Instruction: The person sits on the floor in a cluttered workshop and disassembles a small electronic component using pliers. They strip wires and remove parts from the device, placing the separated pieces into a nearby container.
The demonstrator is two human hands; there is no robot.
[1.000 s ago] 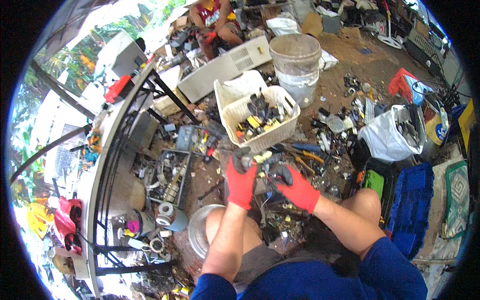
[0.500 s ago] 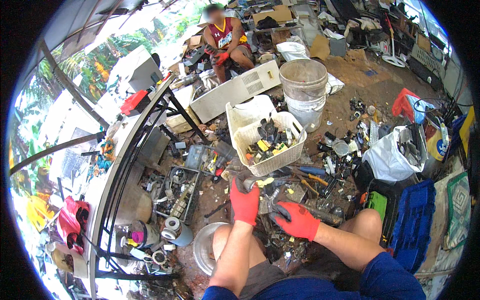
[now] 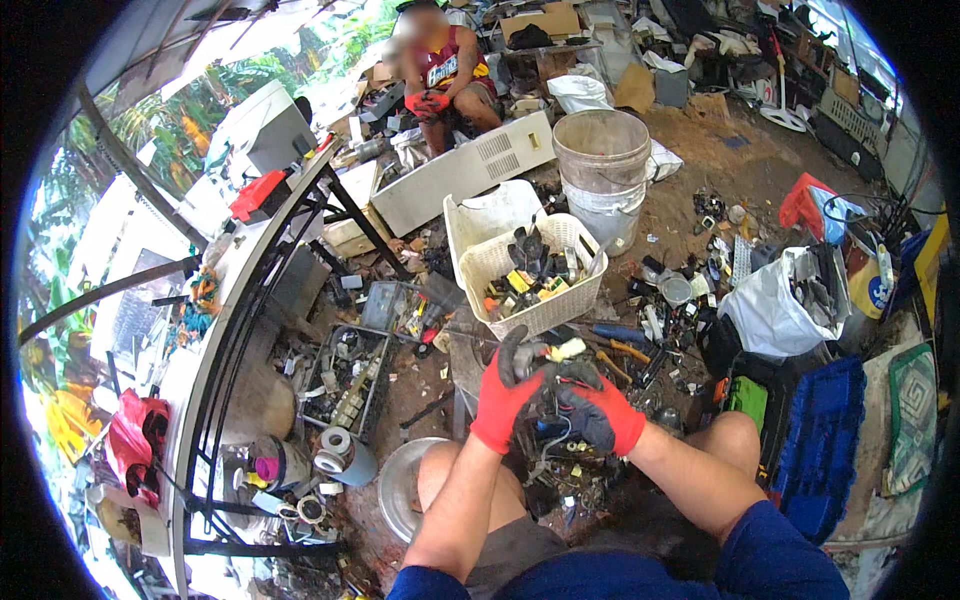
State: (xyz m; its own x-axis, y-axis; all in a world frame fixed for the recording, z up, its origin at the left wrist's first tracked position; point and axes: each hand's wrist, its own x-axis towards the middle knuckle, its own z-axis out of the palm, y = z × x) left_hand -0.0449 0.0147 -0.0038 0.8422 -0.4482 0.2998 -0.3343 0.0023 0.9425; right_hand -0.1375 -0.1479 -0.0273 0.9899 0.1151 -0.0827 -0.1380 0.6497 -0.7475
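Note:
Both my hands wear red gloves with dark grey palms and fingers, held close together above the ground before me. My left hand [image 3: 508,388] is closed round a small part with a pale yellow plastic piece [image 3: 566,349] sticking out of it. Close beside it, my right hand [image 3: 600,408] has its fingers bent inward; what they grip is hidden by the glove. Below the hands lies a heap of small scrap parts and wires [image 3: 570,470]. Just beyond them a cream plastic basket [image 3: 545,318] holds black and yellow pieces.
Behind the basket stands a dirty white bucket [image 3: 600,190]. Pliers with orange handles [image 3: 628,350] lie ahead of my right hand. To the right are a white sack [image 3: 775,315] and a blue toolbox lid [image 3: 818,450]; left, a parts crate [image 3: 345,385] and a metal basin [image 3: 400,490]. Another person [image 3: 450,75] sits beyond.
My right hand has risen and turned beside my left, near the pale yellow piece. My left hand has moved slightly right. The seated person has leaned forward and lowered their hands.

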